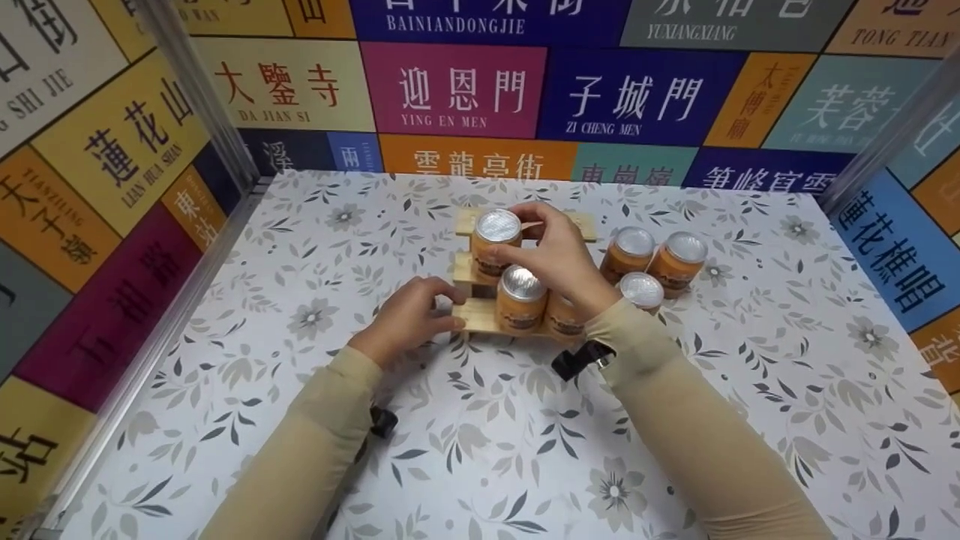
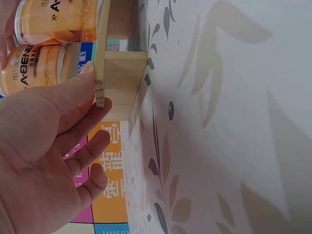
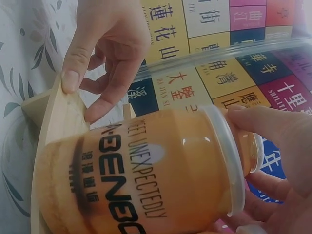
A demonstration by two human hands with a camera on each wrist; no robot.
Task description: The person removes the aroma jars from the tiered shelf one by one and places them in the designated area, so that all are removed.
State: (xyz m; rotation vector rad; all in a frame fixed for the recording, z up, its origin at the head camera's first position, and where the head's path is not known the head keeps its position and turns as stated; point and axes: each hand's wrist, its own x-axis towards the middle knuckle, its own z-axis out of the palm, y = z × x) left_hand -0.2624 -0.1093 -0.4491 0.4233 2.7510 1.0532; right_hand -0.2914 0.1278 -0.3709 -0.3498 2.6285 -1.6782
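Observation:
A stepped wooden rack [image 1: 480, 315] stands mid-table. My left hand [image 1: 409, 315] pinches the left end of its lowest board; the left wrist view has the thumb above and a finger below the board [image 2: 99, 78]. With my right hand [image 1: 555, 255] I grip an orange can with a silver lid [image 1: 498, 223] by its upper part, over the middle step. Whether its base touches the step is hidden. On the lowest step stand a labelled can [image 1: 519, 311], large in the right wrist view, and another can [image 1: 564, 319] partly covered by my right wrist.
To the right of the rack, three similar cans stand on the table: a back-left can [image 1: 627, 259], a right-hand can [image 1: 677, 266] and a front can [image 1: 641, 287] partly behind my forearm. A leaf-patterned cloth [image 1: 315, 247] covers the table. Panels with printed characters [image 1: 457, 90] enclose it.

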